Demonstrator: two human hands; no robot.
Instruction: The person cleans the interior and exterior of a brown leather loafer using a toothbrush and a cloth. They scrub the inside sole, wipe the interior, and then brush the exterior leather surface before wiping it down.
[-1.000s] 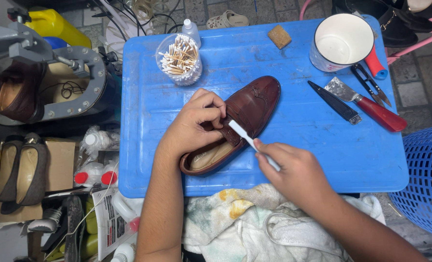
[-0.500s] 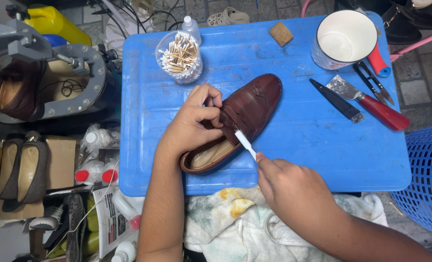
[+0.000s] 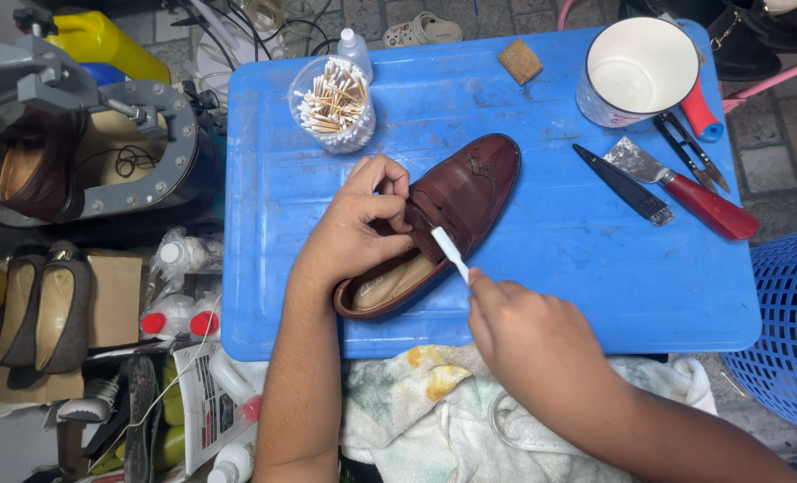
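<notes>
A left hand (image 3: 355,234) pinches the tongue of a brown loafer (image 3: 443,219) lying on a blue tray (image 3: 550,259), while the right hand (image 3: 528,335), closed around a thin white stick (image 3: 449,253), sets its tip at the shoe's opening. Beyond the left hand stands a cup of cotton swabs (image 3: 332,103); a red-handled scraper (image 3: 685,188) lies well right of the hands.

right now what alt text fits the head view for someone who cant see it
A left hand steadies a brown loafer on a blue tray while the right hand holds a white stick at its opening. Cotton swabs sit behind.
</notes>
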